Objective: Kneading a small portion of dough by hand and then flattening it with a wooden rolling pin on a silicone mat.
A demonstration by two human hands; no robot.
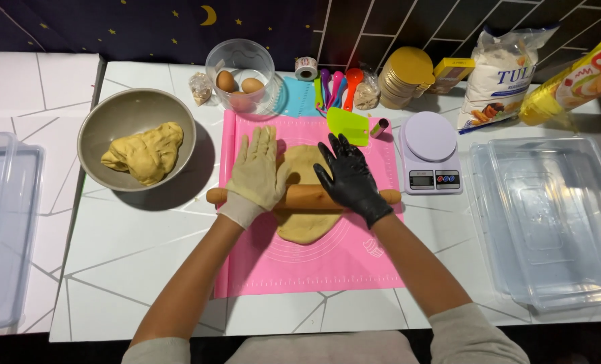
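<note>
- On the far left a clear plastic tray (4, 229) lies at the edge of the worktop (138, 256), well apart from our hands.
- The metal bowl (136, 138) holds a lump of dough (145, 154) that we judge is not yet rolled, so a good share of the work seems left.
- Our left hand (254, 176), in a cream glove, lies flat and spread on the rolling pin (304, 197), pressing rather than gripping.
- The dough sheet (305, 226) lies under the pin in the middle of the pink mat (300, 263); it is flattened only in part, with bare mat all around it.
- Our right hand (349, 178), in a black glove, rests open on the pin too, fingers splayed.
- Beyond the mat, a glass bowl of eggs (241, 75) and a green scraper (348, 126) sit near its far edge, limiting the forward stroke.
- To the right stand a kitchen scale (431, 154) just beside the mat and two more clear trays (546, 222); the near worktop offers room.
</note>
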